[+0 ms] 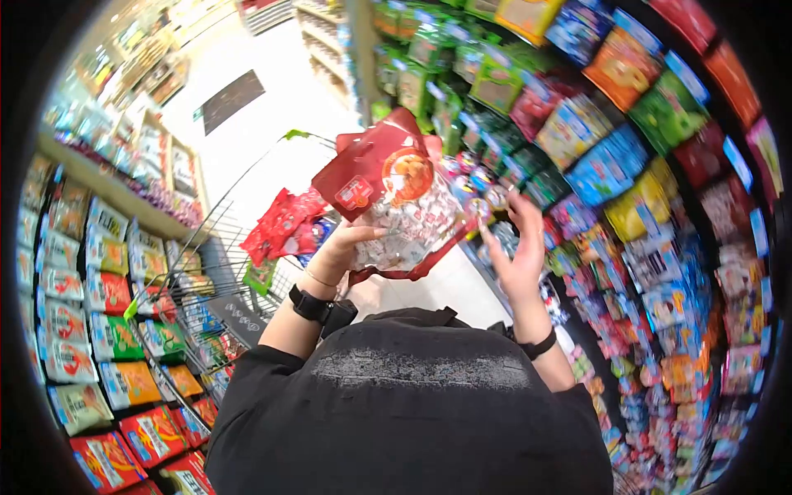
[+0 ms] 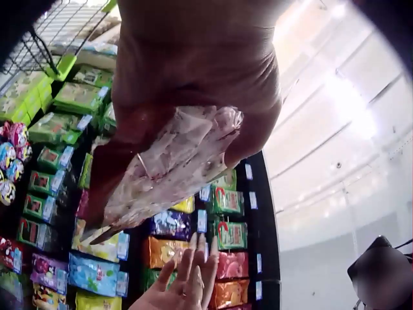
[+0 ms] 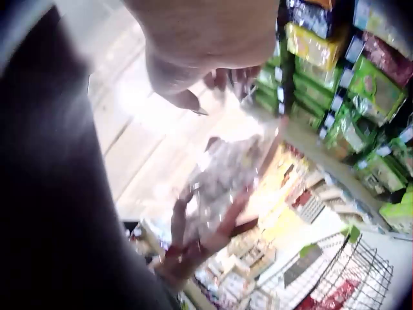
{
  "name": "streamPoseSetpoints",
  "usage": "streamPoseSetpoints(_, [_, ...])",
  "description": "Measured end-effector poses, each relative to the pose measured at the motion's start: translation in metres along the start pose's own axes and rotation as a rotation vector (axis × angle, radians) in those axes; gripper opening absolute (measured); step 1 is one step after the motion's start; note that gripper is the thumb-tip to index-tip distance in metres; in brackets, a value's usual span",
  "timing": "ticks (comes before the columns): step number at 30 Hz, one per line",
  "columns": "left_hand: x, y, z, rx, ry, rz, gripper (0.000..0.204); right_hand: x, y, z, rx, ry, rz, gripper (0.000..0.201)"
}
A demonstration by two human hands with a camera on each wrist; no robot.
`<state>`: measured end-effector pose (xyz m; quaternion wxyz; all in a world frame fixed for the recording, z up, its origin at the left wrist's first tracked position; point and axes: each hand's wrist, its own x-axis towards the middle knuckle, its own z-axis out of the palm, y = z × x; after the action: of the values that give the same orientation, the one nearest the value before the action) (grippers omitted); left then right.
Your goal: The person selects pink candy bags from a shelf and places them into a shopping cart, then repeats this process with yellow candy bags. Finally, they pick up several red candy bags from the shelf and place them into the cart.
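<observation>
We see a red-topped bag of wrapped candies (image 1: pixel 396 202) gripped from below by the left hand (image 1: pixel 342 247), raised above the wire shopping cart (image 1: pixel 210 272) for inspection; the right hand (image 1: pixel 516 247) hovers open beside it, near the snack shelves (image 1: pixel 627 165).

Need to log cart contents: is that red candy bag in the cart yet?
Out: the left hand holds the red candy bag above the cart.

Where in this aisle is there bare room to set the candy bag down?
Bare wire shows along the shopping cart's near side, left of the red packets inside. White floor ahead lies bare. Both shelf walls are packed. The left hand holds the candy bag; the right hand hovers beside it.
</observation>
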<state>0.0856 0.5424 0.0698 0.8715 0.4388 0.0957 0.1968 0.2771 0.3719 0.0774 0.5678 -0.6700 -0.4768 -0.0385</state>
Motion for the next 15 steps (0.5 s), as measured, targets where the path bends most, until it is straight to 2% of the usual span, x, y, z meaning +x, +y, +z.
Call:
streamPoseSetpoints(1, [0.007,-0.014,0.009,-0.002,-0.034,-0.132,0.06,-0.003,0.007,-0.018,0.082,-0.008,0.075,0.053])
streamPoseSetpoints(2, [0.015,-0.032,0.021,-0.004,-0.084,-0.179,0.058,-0.008,0.015,-0.037,0.166,-0.009,0.147,0.056])
streamPoseSetpoints(4, [0.026,-0.064,0.057,-0.012,-0.096,-0.33,0.058,-0.025,0.031,-0.077,0.104,-0.215,0.227,0.063])
streamPoseSetpoints(6, [0.034,-0.1,0.093,-0.038,-0.205,-0.396,0.057,-0.046,0.028,-0.116,0.141,-0.164,0.476,0.059])
streamPoseSetpoints(7, [0.035,-0.116,0.112,-0.05,-0.233,-0.465,0.058,-0.059,0.046,-0.133,0.159,-0.115,0.485,0.059])
streamPoseSetpoints(8, [0.036,-0.129,0.129,-0.056,-0.261,-0.531,0.058,-0.07,0.057,-0.148,0.2,-0.06,0.586,0.061])
streamPoseSetpoints(9, [0.039,-0.151,0.129,-0.111,-0.307,-0.586,0.057,-0.083,0.07,-0.16,0.23,-0.039,0.594,0.063])
streamPoseSetpoints(10, [0.037,-0.161,0.132,-0.162,-0.298,-0.619,0.055,-0.091,0.077,-0.162,0.27,-0.039,0.598,0.066])
streamPoseSetpoints(12, [0.031,-0.18,0.126,-0.032,-0.115,-0.691,0.044,-0.103,0.077,-0.174,0.317,-0.128,0.782,0.075])
streamPoseSetpoints(14, [0.024,-0.187,0.133,-0.063,-0.156,-0.654,0.041,-0.121,0.114,-0.179,0.278,-0.31,0.742,0.071])
streamPoseSetpoints(15, [0.024,-0.196,0.131,0.009,-0.135,-0.632,0.04,-0.119,0.106,-0.185,0.327,-0.362,0.728,0.067])
